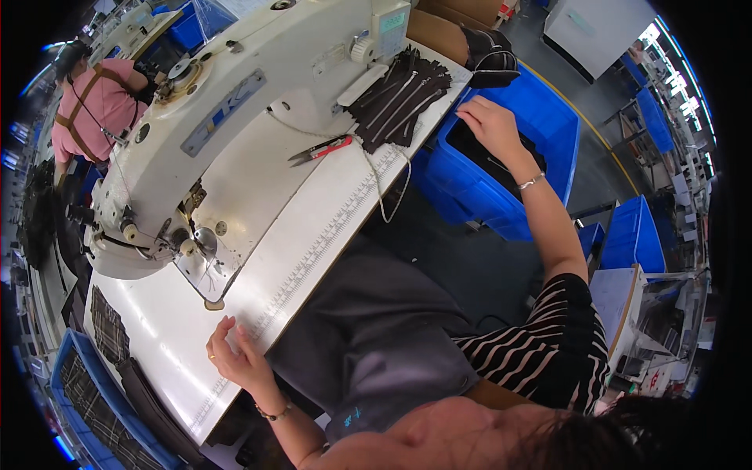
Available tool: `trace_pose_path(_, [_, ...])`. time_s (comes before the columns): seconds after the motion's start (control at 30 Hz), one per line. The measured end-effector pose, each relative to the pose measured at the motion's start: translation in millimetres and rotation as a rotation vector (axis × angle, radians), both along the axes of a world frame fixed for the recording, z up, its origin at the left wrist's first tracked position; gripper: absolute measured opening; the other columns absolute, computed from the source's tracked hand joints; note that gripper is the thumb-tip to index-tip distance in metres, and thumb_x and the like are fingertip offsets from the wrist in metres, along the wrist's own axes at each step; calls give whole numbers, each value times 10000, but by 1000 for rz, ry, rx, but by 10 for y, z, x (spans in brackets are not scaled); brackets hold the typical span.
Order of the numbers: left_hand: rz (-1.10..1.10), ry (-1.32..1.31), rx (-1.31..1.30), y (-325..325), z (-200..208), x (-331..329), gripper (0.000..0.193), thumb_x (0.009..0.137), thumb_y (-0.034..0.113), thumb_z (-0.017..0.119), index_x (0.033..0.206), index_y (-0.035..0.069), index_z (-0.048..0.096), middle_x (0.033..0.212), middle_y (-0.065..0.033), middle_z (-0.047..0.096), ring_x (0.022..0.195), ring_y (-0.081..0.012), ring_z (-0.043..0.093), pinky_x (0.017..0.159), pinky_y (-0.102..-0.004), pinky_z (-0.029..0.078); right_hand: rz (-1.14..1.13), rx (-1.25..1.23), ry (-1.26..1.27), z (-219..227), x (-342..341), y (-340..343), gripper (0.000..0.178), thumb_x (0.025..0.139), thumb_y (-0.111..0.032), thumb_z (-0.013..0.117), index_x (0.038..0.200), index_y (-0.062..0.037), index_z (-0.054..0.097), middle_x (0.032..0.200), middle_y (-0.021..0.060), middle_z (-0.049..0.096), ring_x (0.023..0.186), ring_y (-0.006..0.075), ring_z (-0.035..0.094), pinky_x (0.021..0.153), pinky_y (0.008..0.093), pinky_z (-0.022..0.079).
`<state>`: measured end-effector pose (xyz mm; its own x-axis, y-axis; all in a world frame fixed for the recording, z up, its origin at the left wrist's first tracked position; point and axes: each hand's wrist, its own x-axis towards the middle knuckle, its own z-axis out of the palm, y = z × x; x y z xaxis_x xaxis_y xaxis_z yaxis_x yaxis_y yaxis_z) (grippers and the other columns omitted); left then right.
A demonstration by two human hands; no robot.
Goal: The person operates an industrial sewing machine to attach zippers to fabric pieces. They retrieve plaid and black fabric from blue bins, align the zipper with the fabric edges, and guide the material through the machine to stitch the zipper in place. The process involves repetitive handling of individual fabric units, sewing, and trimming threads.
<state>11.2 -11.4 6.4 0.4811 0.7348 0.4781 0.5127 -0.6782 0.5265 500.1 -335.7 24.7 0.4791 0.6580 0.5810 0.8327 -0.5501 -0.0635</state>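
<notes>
My left hand (235, 356) is over the front edge of the white sewing table, its fingers loosely bent and apart, holding nothing. Close by is the needle area of a white industrial sewing machine (313, 63). My right hand (493, 129) hovers above the near side of a blue plastic bin (562, 129); its fingers are drawn together and nothing shows between them. Dark pieces (472, 150) lie inside that bin. A spread pile of dark zipper strips with silver teeth (401, 94) rests on the table, left of my right hand. Red-handled thread snips (321, 150) lie beside the pile.
A pale cord (382, 200) loops over the table edge. Dark plaid cloth (110, 325) lies at the table's left end, beside a blue crate (72, 345) of plaid pieces. A black bundle (489, 59) sits behind the bin. Another person in pink (98, 110) works at far left.
</notes>
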Motion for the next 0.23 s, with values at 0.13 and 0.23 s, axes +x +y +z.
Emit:
trace_pose_path(0.13, [-6, 30, 45, 2, 2, -28, 194, 1033, 182, 680, 1127, 19, 731, 1096, -103, 760, 1064, -282, 673, 937, -412, 519, 91, -41, -135, 157, 222, 599, 186, 950, -82, 696, 1129, -121, 727, 1139, 51, 725, 927, 299, 730, 724, 367, 587])
trace_pose_path(0.23, [-3, 48, 39, 7, -9, -33, 185, 1031, 194, 684, 1119, 41, 739, 1104, -99, 762, 1077, -283, 671, 948, -412, 514, 123, -317, -99, 252, 384, 907, 418, 932, -55, 692, 1334, -169, 686, 1253, 50, 719, 1010, 283, 737, 794, 349, 604])
